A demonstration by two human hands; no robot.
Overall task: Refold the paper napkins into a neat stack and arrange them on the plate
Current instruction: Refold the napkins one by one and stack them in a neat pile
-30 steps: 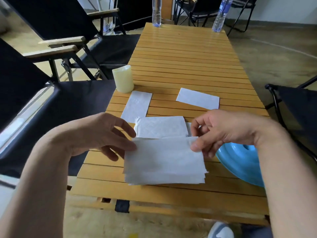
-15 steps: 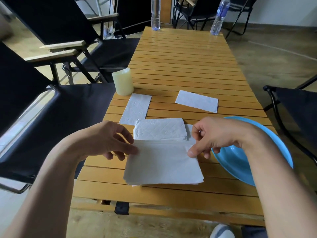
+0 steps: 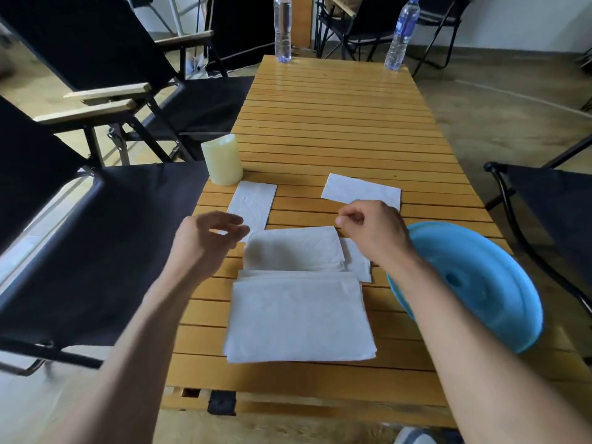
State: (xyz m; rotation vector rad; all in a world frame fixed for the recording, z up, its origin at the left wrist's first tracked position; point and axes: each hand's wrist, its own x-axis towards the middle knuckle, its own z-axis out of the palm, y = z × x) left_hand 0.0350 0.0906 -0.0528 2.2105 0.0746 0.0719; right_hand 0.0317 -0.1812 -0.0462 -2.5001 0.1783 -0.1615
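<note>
While both hands hover over the slatted honey-coloured wooden table [image 3: 336, 116], neither holds anything that I can see. The left hand [image 3: 208, 238] hangs with its fingers loosely curved and apart from the thumb. The right hand [image 3: 371, 232] has its fingers curled in close to the thumb, with no paper visible between them. Both sit above the far corners of a smaller folded white napkin pile [image 3: 293, 249], one hand at each end, which I read as readiness to lift it squarely by two corners. Nearest me lies the thick stack of white folded paper napkins [image 3: 294, 318], its edges roughly lined up and close to the table's near edge, within easy reach for adding sheets. A narrow folded white napkin [image 3: 253, 203] lies beyond the left hand, just beside a short cream pillar candle [image 3: 221, 163]. Another loose white napkin [image 3: 360, 190] lies beyond the right hand. The round light-blue plastic plate [image 3: 480, 283] waits at the right, partly under the right forearm, with no napkins on it. I judge the gathering half done and the plating not yet begun. Two clear plastic water bottles [image 3: 283, 27] stand at the far end.
</note>
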